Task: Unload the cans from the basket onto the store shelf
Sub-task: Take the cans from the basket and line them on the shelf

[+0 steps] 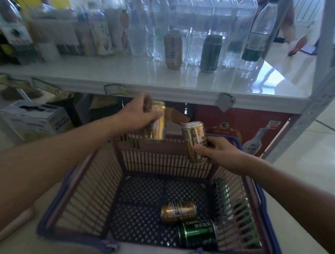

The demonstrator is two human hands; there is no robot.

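Gripping one smooth gold can in my left hand, my right hand clasps another gold can. Below both hands, the slatted plastic basket holds a gold cylinder and a green one.

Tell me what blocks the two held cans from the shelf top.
Nothing visible. The left hand and right hand each hold a gold can below the shelf edge; the open front strip lies left of two standing cans.

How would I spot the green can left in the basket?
Look down into the plastic basket in front of the store shelf. Two cans lie on their sides on its dark floor, near the right wall. The green can is the nearer one, just below the gold can.
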